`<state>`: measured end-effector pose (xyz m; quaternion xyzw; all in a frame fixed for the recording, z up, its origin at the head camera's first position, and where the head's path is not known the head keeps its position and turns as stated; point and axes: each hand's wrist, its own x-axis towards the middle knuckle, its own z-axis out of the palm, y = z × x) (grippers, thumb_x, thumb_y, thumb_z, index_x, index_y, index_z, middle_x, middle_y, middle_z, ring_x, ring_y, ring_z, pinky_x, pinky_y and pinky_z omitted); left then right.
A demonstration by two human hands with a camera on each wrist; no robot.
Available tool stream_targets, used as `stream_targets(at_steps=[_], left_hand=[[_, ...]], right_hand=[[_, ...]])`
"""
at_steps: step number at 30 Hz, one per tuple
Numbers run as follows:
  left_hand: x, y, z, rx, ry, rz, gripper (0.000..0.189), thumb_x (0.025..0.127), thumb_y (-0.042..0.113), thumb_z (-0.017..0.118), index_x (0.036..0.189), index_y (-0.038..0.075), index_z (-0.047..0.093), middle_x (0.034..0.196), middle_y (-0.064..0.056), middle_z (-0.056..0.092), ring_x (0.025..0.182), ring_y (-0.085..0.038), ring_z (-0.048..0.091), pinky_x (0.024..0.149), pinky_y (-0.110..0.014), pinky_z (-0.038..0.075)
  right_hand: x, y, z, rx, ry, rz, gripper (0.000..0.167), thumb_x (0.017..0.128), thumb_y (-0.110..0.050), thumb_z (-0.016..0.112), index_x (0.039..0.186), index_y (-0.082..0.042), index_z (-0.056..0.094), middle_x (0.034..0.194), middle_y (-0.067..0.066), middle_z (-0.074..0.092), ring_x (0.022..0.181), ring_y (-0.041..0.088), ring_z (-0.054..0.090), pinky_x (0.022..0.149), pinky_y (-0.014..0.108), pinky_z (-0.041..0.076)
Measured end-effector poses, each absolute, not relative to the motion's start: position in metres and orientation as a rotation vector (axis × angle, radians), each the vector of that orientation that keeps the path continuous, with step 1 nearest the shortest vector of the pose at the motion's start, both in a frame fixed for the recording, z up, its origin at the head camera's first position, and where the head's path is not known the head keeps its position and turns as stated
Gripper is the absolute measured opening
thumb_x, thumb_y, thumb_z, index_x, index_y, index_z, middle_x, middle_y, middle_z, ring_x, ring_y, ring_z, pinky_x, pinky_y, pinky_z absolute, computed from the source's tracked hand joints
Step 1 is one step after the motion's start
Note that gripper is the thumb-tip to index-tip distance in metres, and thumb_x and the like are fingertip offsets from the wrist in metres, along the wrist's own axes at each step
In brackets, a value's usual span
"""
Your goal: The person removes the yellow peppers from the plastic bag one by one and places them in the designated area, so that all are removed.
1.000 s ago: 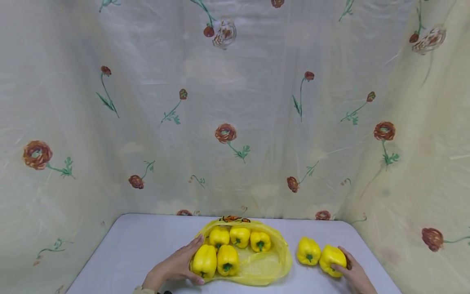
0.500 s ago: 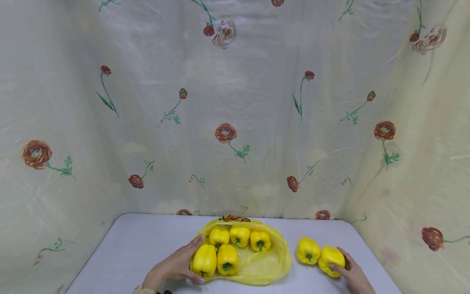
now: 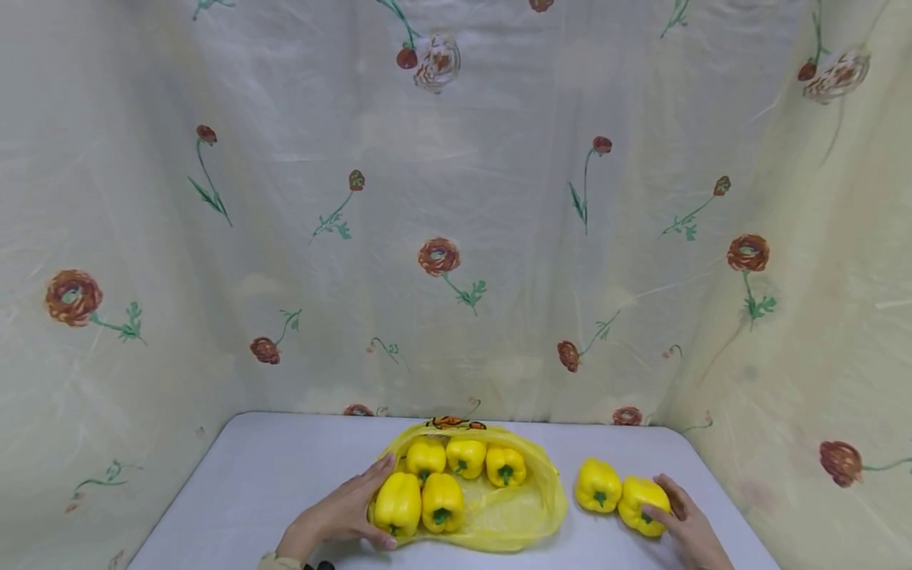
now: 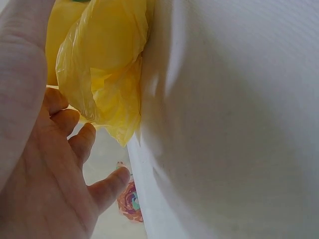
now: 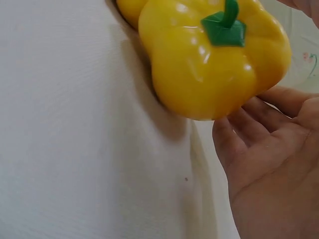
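A yellow plastic bag (image 3: pixel 513 522) lies spread with its mouth facing up, several yellow bell peppers (image 3: pixel 442 500) inside it. My left hand (image 3: pixel 342 511) rests against the bag's left end, thumb at the near edge and fingers along the far side. In the left wrist view its fingertips touch the crinkled bag, the little finger standing free. To the right of the bag, two more yellow bell peppers stand side by side on the table. Around the outer bell pepper (image 5: pixel 209 69) my right hand (image 3: pixel 684 522) is spread, fingers at its far side, thumb raised off it.
The inner loose bell pepper (image 3: pixel 598 484) stands between the bag and the outer one. A white table (image 3: pixel 285 451) carries everything. Flower-printed curtains (image 3: pixel 513 317) enclose its back and sides. A small dark object (image 3: pixel 325 566) shows at the bottom edge.
The outer bell pepper shifted slightly left against its neighbour, then stayed still. My right hand's thumb and fingers have loosened from it and spread wider. My left hand and the bag look unchanged.
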<state>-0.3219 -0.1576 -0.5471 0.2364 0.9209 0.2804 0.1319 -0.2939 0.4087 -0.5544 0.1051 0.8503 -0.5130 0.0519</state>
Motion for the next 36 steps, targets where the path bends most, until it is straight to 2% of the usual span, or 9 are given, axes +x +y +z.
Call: stream_targets(at_steps=[10, 12, 15, 17, 20, 22, 26, 30, 36], left_hand=[[-0.32, -0.155, -0.545, 0.679, 2.671, 0.817, 0.123, 0.066, 0.061, 0.079, 0.156, 0.012, 0.011, 0.163, -0.011, 0.011, 0.147, -0.036, 0.021, 0.113, -0.063, 0.024], [-0.321, -0.156, -0.545, 0.687, 2.673, 0.815, 0.123, 0.066, 0.061, 0.079, 0.156, 0.012, 0.011, 0.163, -0.011, 0.01, 0.147, -0.036, 0.021, 0.113, -0.063, 0.024], [-0.322, -0.156, -0.545, 0.694, 2.678, 0.81, 0.123, 0.066, 0.061, 0.079, 0.156, 0.012, 0.011, 0.163, -0.011, 0.01, 0.147, -0.036, 0.021, 0.113, -0.063, 0.024], [-0.322, -0.156, -0.546, 0.689, 2.679, 0.808, 0.123, 0.066, 0.061, 0.079, 0.156, 0.013, 0.011, 0.163, -0.01, 0.011, 0.147, -0.036, 0.022, 0.113, -0.063, 0.024], [-0.321, -0.156, -0.546, 0.684, 2.682, 0.805, 0.123, 0.065, 0.062, 0.078, 0.156, 0.013, 0.011, 0.163, -0.01, 0.01, 0.147, -0.036, 0.022, 0.113, -0.062, 0.024], [-0.321, -0.155, -0.546, 0.686, 2.684, 0.804, 0.124, 0.065, 0.062, 0.079, 0.156, 0.012, 0.011, 0.163, -0.011, 0.01, 0.147, -0.036, 0.022, 0.113, -0.062, 0.024], [-0.32, -0.156, -0.546, 0.697, 2.686, 0.804, 0.123, 0.066, 0.061, 0.079, 0.156, 0.011, 0.011, 0.163, -0.012, 0.01, 0.146, -0.036, 0.022, 0.113, -0.062, 0.025], [-0.319, -0.156, -0.546, 0.695, 2.684, 0.809, 0.123, 0.066, 0.06, 0.079, 0.156, 0.011, 0.011, 0.163, -0.012, 0.01, 0.146, -0.036, 0.022, 0.113, -0.063, 0.025], [-0.319, -0.156, -0.546, 0.708, 2.693, 0.805, 0.123, 0.066, 0.061, 0.079, 0.156, 0.011, 0.011, 0.163, -0.012, 0.011, 0.146, -0.036, 0.022, 0.112, -0.063, 0.025]], right_hand=[[-0.292, 0.416, -0.542, 0.256, 2.601, -1.622, 0.095, 0.095, -0.044, 0.058, 0.154, -0.003, -0.004, 0.161, 0.022, 0.007, 0.147, 0.04, 0.01, 0.119, 0.04, 0.019], [-0.29, 0.416, -0.541, 0.206, 2.633, -1.643, 0.092, 0.095, -0.04, 0.059, 0.154, -0.003, -0.001, 0.161, 0.022, 0.009, 0.148, 0.011, 0.018, 0.115, 0.024, 0.025], [-0.287, 0.415, -0.538, 0.149, 2.692, -1.648, 0.087, 0.096, -0.037, 0.059, 0.155, -0.003, 0.005, 0.16, 0.023, 0.013, 0.127, -0.022, 0.027, 0.103, 0.006, 0.03], [-0.286, 0.413, -0.533, 0.131, 2.717, -1.637, 0.086, 0.096, -0.036, 0.059, 0.155, -0.004, 0.006, 0.159, 0.023, 0.013, 0.125, -0.022, 0.027, 0.105, 0.009, 0.031], [-0.287, 0.41, -0.523, 0.165, 2.709, -1.594, 0.09, 0.095, -0.04, 0.059, 0.155, -0.007, 0.001, 0.161, 0.021, 0.009, 0.148, 0.015, 0.018, 0.115, 0.03, 0.025], [-0.287, 0.407, -0.517, 0.181, 2.707, -1.573, 0.093, 0.094, -0.043, 0.059, 0.155, -0.008, -0.001, 0.161, 0.02, 0.007, 0.147, 0.036, 0.013, 0.115, 0.043, 0.021], [-0.286, 0.402, -0.507, 0.152, 2.749, -1.547, 0.093, 0.093, -0.044, 0.06, 0.156, -0.009, 0.0, 0.161, 0.02, 0.009, 0.147, 0.038, 0.015, 0.114, 0.042, 0.022], [-0.285, 0.392, -0.5, 0.097, 2.79, -1.568, 0.091, 0.094, -0.043, 0.06, 0.156, -0.01, 0.004, 0.161, 0.019, 0.012, 0.147, 0.036, 0.016, 0.112, 0.02, 0.026], [-0.284, 0.376, -0.493, -0.035, 2.804, -1.655, 0.083, 0.094, -0.034, 0.063, 0.155, -0.009, 0.013, 0.16, 0.019, 0.02, 0.142, 0.001, 0.025, 0.1, 0.001, 0.028]])
